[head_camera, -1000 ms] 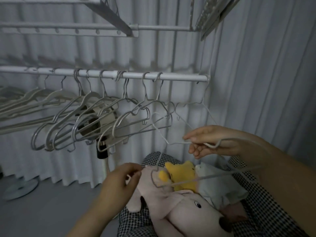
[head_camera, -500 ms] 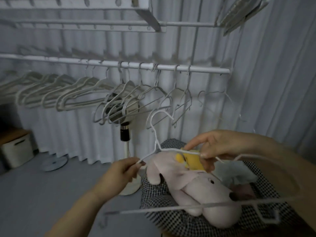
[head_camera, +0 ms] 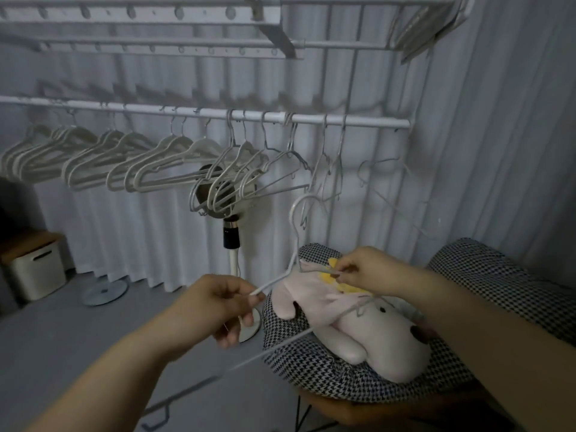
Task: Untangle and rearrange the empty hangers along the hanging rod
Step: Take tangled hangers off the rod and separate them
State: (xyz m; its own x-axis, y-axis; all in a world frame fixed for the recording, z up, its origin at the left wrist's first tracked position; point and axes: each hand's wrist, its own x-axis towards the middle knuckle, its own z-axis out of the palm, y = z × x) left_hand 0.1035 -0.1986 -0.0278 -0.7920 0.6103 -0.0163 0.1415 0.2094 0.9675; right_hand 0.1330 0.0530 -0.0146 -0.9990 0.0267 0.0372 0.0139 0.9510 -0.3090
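Sliding inward since half a second ago, your right hand (head_camera: 371, 269) now sits closer to the neck of the wire hanger (head_camera: 294, 241), while your left hand (head_camera: 218, 307) has kept its place at the other shoulder's end. The wire hanger is off the hanging rod (head_camera: 374, 121). It is held well below the rod's right half with its hook upright, apart from the row of hangers (head_camera: 149, 163) that fills the rod from its left end to near its right end.

Expect the wire hanger to be very light and thin, springy rather than rigid. It will likely flex if you pull the shoulders apart, and its smooth coating may slip in a loose pinch. The open hook probably snags neighbours easily. Take hold at the neck, just under the hook, where the wire looks stiffest, to steer the hook over the rod.

Your left hand pinches the shoulder tip between thumb and forefinger, with the other fingers loosely curled beneath and the forearm reaching up from below the rod's middle. Your right hand pinches the wire just beside the neck, below the rod's right part. A long thin wire (head_camera: 280, 347) slants lower still; you cannot tell whether it is this hanger's bottom bar or a second hanger caught on it.
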